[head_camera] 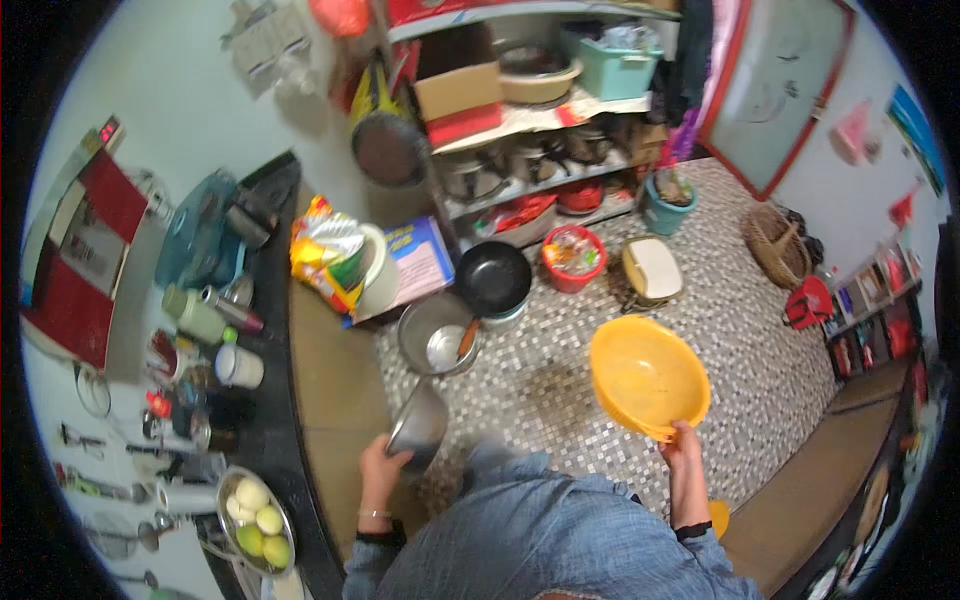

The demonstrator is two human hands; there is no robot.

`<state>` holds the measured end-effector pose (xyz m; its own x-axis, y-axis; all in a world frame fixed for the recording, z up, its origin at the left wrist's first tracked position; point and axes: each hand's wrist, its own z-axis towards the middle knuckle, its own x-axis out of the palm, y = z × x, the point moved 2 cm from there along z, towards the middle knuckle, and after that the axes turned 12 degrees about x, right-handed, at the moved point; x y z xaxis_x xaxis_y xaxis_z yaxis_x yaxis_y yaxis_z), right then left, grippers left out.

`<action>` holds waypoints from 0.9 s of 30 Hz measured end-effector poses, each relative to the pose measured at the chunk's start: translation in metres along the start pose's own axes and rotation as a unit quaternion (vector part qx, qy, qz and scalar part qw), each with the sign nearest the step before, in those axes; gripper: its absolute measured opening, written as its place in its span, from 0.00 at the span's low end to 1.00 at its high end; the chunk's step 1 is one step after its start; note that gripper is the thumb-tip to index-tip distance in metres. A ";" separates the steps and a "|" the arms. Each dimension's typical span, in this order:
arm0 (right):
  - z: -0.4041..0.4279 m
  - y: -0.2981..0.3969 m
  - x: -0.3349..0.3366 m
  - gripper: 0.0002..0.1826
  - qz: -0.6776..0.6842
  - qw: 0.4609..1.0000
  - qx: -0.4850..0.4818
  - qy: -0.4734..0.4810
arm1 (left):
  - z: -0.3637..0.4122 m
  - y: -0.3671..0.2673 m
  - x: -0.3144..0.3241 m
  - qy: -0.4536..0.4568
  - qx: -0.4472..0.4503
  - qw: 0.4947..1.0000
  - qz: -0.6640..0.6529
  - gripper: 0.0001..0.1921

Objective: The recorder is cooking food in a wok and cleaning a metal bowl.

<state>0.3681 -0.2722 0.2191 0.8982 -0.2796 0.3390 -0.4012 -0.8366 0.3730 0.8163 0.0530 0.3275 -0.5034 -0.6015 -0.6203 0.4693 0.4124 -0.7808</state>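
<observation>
My left hand (384, 466) grips the rim of a metal bowl (421, 424), which is tilted on its side beside the brown cabinet front. In my right hand (681, 450) is a yellow plastic basin (649, 379), held by its near rim with its inside facing up. Just beyond the metal bowl stands a large metal pot (420, 341) on the floor, with a brown-handled utensil (468, 337) in it. A black pan (493, 277) rests behind that pot on a pale round container.
Along the left runs a black counter (281, 420) with a metal bowl of fruit (281, 566). A red bucket (574, 281) and a cushioned stool (652, 270) stand on the mosaic floor (559, 405). Loaded shelves (525, 135) rise behind. A wicker basket (772, 247) sits by the right wall.
</observation>
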 end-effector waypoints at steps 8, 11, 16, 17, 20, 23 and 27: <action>0.078 0.060 0.073 0.16 -0.035 0.998 0.015 0.043 | 0.097 -0.045 0.051 0.126 0.264 0.917 0.271 0.04; 0.085 0.087 0.143 0.16 0.012 0.998 -0.007 0.063 | 0.144 -0.059 0.064 0.088 0.328 0.908 0.248 0.04; 0.081 0.151 0.268 0.16 -0.038 0.992 -0.031 0.119 | 0.212 -0.072 0.084 0.005 0.339 0.925 0.169 0.06; 0.075 0.162 0.294 0.16 -0.052 0.989 -0.044 0.132 | 0.225 -0.071 0.087 0.019 0.281 0.949 0.141 0.06; 0.064 0.200 0.381 0.16 -0.033 0.985 -0.078 0.148 | 0.251 -0.063 0.099 0.049 0.175 0.976 0.117 0.09; 0.092 0.249 0.452 0.16 -0.002 0.982 -0.085 0.167 | 0.273 -0.064 0.100 0.081 0.079 0.984 0.135 0.13; 0.153 0.322 0.548 0.15 -0.094 0.955 -0.134 0.247 | 0.262 -0.071 0.116 0.022 -0.004 0.986 0.164 0.12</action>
<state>0.7590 -0.7667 0.3923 0.7914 0.1747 0.5859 -0.3323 -0.6814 0.6521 0.9145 -0.2253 0.3308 -0.3555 -0.4048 -0.8425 0.6073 0.5851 -0.5374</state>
